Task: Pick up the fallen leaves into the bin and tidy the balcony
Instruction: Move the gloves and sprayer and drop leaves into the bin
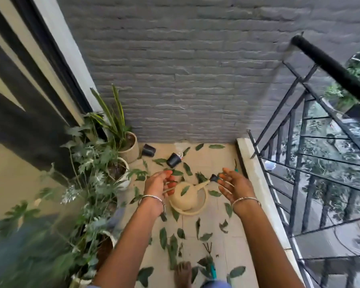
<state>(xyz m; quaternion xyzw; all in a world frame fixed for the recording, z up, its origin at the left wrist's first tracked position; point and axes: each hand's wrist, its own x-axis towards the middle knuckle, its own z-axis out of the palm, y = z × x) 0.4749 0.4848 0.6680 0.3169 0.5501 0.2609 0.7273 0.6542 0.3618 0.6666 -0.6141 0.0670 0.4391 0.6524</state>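
Green fallen leaves (163,238) lie scattered over the pale tiled balcony floor (212,206). A cream watering can (185,196) lies on a round cream saucer (195,212), with a leaf on its body and its black spout head (213,178) pointing right. My left hand (157,185) hovers with relaxed fingers over the can's handle side. Out by the spout head, my right hand (235,185) has its fingers straight. Neither hand holds anything. No bin is in view.
Two small black pots (149,150) (173,160) lie tipped near the grey brick wall (185,80). Potted plants (112,154) line the left side. A black railing (299,142) and low kerb (256,173) bound the right. A small hand rake (208,249), a teal-handled tool (212,268) and a bare foot (183,274) are near me.
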